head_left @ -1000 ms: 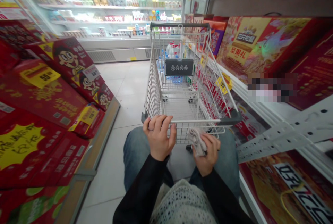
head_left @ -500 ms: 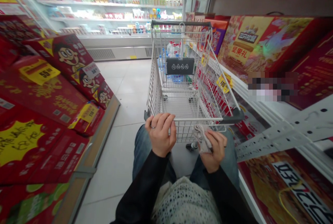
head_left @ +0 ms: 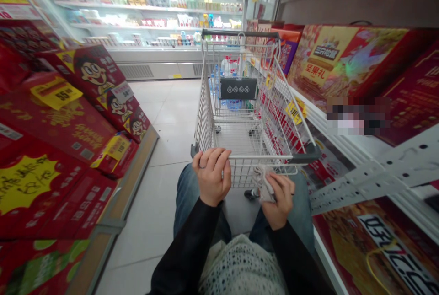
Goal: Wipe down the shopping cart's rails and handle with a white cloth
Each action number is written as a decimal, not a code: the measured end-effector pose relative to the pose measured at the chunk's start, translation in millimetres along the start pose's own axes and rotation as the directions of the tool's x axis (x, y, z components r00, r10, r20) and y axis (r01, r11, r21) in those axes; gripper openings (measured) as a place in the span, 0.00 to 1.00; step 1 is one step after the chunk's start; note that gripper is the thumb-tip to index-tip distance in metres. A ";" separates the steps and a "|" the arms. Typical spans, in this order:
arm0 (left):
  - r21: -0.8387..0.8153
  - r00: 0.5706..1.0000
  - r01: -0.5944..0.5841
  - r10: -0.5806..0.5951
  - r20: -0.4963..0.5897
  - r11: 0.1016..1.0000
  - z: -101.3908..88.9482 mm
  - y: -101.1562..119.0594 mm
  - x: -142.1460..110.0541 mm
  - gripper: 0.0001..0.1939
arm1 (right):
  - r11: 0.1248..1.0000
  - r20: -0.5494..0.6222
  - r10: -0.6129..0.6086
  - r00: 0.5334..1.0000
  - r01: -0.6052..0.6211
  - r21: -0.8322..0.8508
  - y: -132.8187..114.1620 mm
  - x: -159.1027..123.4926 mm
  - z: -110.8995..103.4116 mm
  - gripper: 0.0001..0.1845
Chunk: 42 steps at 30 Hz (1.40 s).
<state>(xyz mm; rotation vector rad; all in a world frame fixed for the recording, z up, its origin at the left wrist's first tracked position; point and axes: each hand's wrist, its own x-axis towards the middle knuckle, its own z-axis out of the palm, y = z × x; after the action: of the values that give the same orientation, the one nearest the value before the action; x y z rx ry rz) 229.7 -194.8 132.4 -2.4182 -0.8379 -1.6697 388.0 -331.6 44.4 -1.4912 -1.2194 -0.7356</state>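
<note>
In front of my knees stands a wire shopping cart [head_left: 236, 136] with grey plastic corners. My left hand [head_left: 213, 174] is closed over the near top rail at its left end, fingers curled across the bar. My right hand [head_left: 280, 199] grips a crumpled light grey cloth [head_left: 263, 184], which is against the wire just under the near rail. Part of the cloth is hidden behind the fingers. A dark panel with round symbols [head_left: 238, 88] is fixed at the cart's far end.
Red gift boxes [head_left: 78, 121] with price tags are stacked on a low stand at left. Shelves of boxed goods [head_left: 329, 61] run close along the right side. Beyond the cart are bottled water packs [head_left: 231, 68] and a lit refrigerated case [head_left: 154, 9]. Pale tiles [head_left: 164, 135] cover the floor.
My right hand has shifted slightly left with the cloth along the wire below the rail. My left hand stays on the rail. The view has tilted a little.
</note>
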 end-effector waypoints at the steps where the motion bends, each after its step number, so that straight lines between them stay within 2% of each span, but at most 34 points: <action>1: -0.002 1.000 -0.002 0.002 -0.004 1.000 0.4 0.2 0.1 0.14 | 1.000 0.040 -0.009 0.999 0.009 0.007 -1.9 -2.4 1.7 0.23; 4: -0.002 1.000 -0.007 0.007 -0.006 1.000 0.4 0.7 0.3 0.14 | 1.000 0.080 -0.027 0.996 0.028 -0.010 -4.0 -6.4 3.2 0.22; 10: 0.009 1.000 0.001 -0.001 0.005 1.000 0.0 0.8 -0.7 0.15 | 0.998 -0.040 -0.011 0.999 0.008 -0.059 6.5 3.6 -5.1 0.25; 17: 0.028 1.000 0.004 -0.004 0.001 1.000 1.2 0.5 -1.2 0.14 | 0.999 0.075 -0.036 0.997 0.039 -0.033 -0.2 -5.3 0.8 0.23; 23: 0.016 1.000 -0.015 0.015 0.000 1.000 0.5 -0.3 -0.1 0.14 | 0.998 -0.044 0.006 0.999 -0.008 -0.059 12.2 7.6 -11.8 0.24; 25: 0.029 1.000 -0.010 0.010 0.002 1.000 0.9 -0.4 -0.2 0.14 | 0.999 -0.020 0.009 1.000 -0.009 -0.036 11.5 6.5 -10.9 0.23; 29: 0.051 1.000 -0.001 0.001 0.007 0.999 1.5 -0.5 -0.5 0.14 | 0.999 0.105 -0.029 0.994 0.031 -0.020 7.2 2.4 -8.9 0.22; 31: 0.050 1.000 -0.006 0.006 0.005 0.999 1.4 -0.5 -0.4 0.14 | 0.998 0.066 -0.035 0.997 0.039 -0.047 9.4 5.6 -12.2 0.22; 34: 0.050 1.000 -0.013 0.013 -0.005 0.999 1.4 -0.5 0.0 0.14 | 0.996 -0.079 -0.015 0.997 0.007 -0.093 17.1 14.0 -18.5 0.22; 36: 0.050 1.000 -0.009 0.010 -0.009 0.999 1.7 -0.5 -0.1 0.14 | 0.995 -0.124 -0.009 0.992 -0.003 -0.099 20.1 16.2 -19.2 0.23; 38: 0.052 1.000 -0.004 0.005 -0.008 0.999 2.2 -0.5 -0.4 0.14 | 0.997 -0.103 -0.003 0.995 -0.005 -0.076 18.3 13.5 -16.1 0.22; 42: 0.042 1.000 -0.006 0.007 -0.013 0.999 2.4 -0.1 -0.9 0.13 | 1.000 0.038 -0.005 0.999 0.005 -0.011 8.6 2.4 -8.6 0.20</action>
<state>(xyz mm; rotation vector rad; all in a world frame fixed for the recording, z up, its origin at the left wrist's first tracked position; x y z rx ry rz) 231.5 -194.1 130.5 -2.3772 -0.8540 -1.6468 398.0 -338.6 46.2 -1.5180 -1.2500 -0.7207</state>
